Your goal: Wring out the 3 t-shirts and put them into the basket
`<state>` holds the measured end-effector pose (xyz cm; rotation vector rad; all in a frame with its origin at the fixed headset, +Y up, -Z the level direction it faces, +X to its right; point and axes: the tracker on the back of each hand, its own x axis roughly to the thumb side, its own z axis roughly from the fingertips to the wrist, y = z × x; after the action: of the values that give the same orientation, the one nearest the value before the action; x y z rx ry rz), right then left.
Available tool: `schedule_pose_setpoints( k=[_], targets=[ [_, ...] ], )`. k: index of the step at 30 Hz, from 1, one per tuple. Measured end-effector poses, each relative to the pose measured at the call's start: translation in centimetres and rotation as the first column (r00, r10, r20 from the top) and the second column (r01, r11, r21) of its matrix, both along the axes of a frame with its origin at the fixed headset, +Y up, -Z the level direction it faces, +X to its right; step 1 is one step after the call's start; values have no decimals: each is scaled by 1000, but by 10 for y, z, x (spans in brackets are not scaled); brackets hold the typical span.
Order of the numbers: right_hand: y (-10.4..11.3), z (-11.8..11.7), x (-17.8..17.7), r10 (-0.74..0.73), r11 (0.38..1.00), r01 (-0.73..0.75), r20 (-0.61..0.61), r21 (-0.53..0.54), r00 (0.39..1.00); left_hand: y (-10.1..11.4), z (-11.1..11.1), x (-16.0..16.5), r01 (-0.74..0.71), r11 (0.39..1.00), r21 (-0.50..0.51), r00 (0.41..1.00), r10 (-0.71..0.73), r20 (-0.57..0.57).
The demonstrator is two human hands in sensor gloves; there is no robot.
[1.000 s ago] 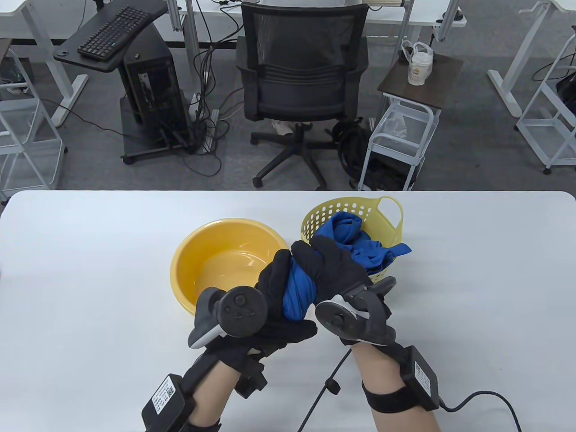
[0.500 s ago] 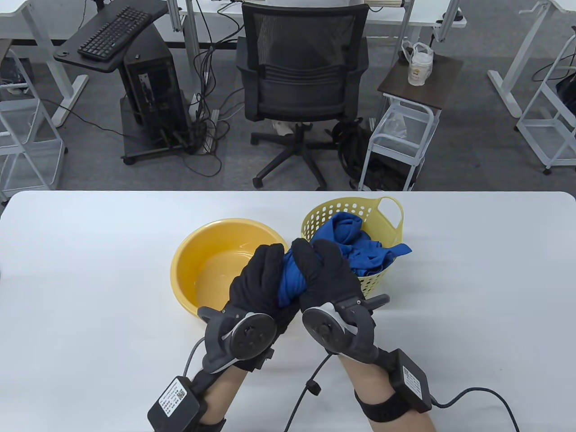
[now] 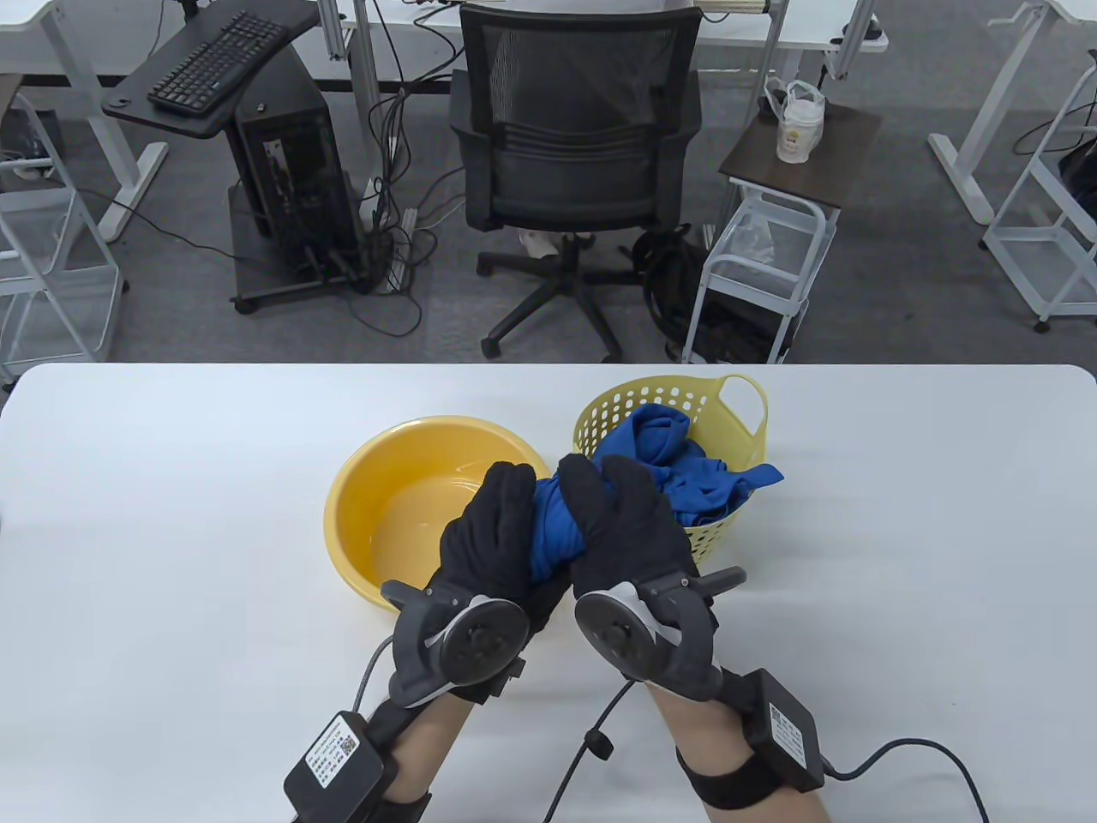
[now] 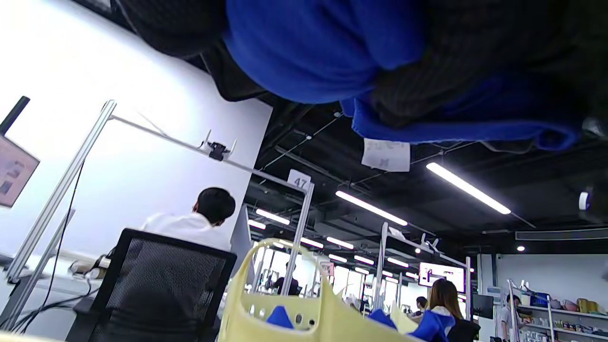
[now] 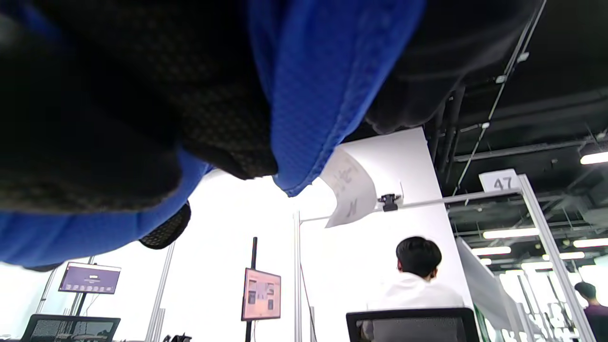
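Observation:
A bunched blue t-shirt [image 3: 555, 533] is held between both gloved hands, above the gap between basin and basket. My left hand [image 3: 490, 536] grips its left side and my right hand [image 3: 621, 527] grips its right side, fingers curled round the cloth. The same blue t-shirt [image 4: 323, 52] fills the top of the left wrist view, and in the right wrist view the blue t-shirt [image 5: 327, 80] has a white label [image 5: 349, 187] hanging from it. The yellow perforated basket [image 3: 744, 411] holds more blue cloth [image 3: 686, 467], part of it draped over the right rim.
A yellow basin [image 3: 403, 480] stands left of the basket and looks empty of cloth. The white table [image 3: 171, 514] stretches on both sides. An office chair [image 3: 570, 146] stands behind the table. A cable [image 3: 600, 729] trails on the table between my wrists.
My left hand turned over from a twisted pose to palm-down beside the right, both still gripping the t-shirt. Since half a second ago, almost nothing has moved.

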<state>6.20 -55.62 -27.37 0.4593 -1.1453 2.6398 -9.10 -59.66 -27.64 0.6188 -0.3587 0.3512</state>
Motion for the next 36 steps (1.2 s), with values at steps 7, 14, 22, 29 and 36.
schedule_pose_setpoints(
  k=[7,14,22,29,36],
  targets=[
    [-4,-4,-1,-15,999,15,5,-33,1000,-3,-3,-1,10,1000,-26,1000,-10,-12],
    [-2,-4,1,-3,1000,3,5,-27,1000,-3,-2,2,1,1000,-19,1000,-2,-21],
    [1,-2,2,-3,1000,2,-19,-15,1000,0,1,1,9,1000,0,999,-9,-31],
    [-1,-6,3,10,999,-11,-27,-31,1000,-3,-2,2,6,1000,-16,999,-6,-33],
    [-5,-10,0,24,998,-24,-10,-50,1000,-7,-7,0,12,999,-42,1000,-13,-29]
  ],
)
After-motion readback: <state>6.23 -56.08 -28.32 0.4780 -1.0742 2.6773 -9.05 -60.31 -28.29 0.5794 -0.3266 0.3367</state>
